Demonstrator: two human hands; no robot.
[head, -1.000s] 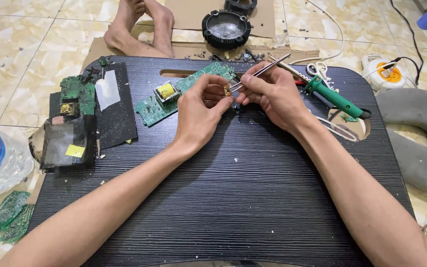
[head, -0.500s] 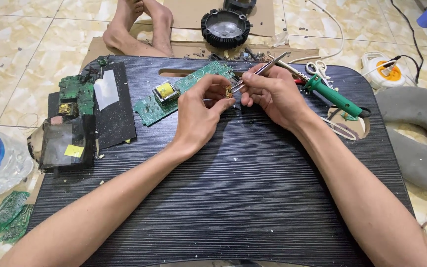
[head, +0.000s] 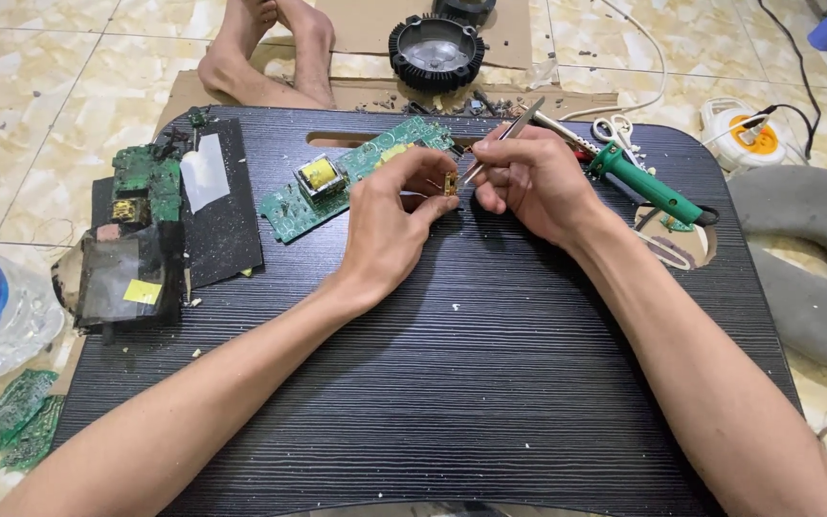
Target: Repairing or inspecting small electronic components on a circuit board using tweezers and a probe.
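While our left hand [head: 390,225] pinches a small brass part [head: 450,184], our right hand [head: 533,182] grips tweezers [head: 506,137] touching it, green circuit board [head: 356,177] on the bench [head: 433,383] just beside

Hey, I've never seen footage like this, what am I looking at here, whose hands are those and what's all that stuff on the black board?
There is no machine here: a person wears a camera on the head, so you look down along both bare arms. The left hand pinches a small gold-coloured component between thumb and fingers. The right hand grips metal tweezers, their tips right at that component. Both work above a black lap table set on a tiled floor. On the table lie a green circuit board with a yellow part, a pile of dark and green board pieces at the left, and a green-handled soldering iron at the right. Beyond the table are bare feet and a round black finned part.
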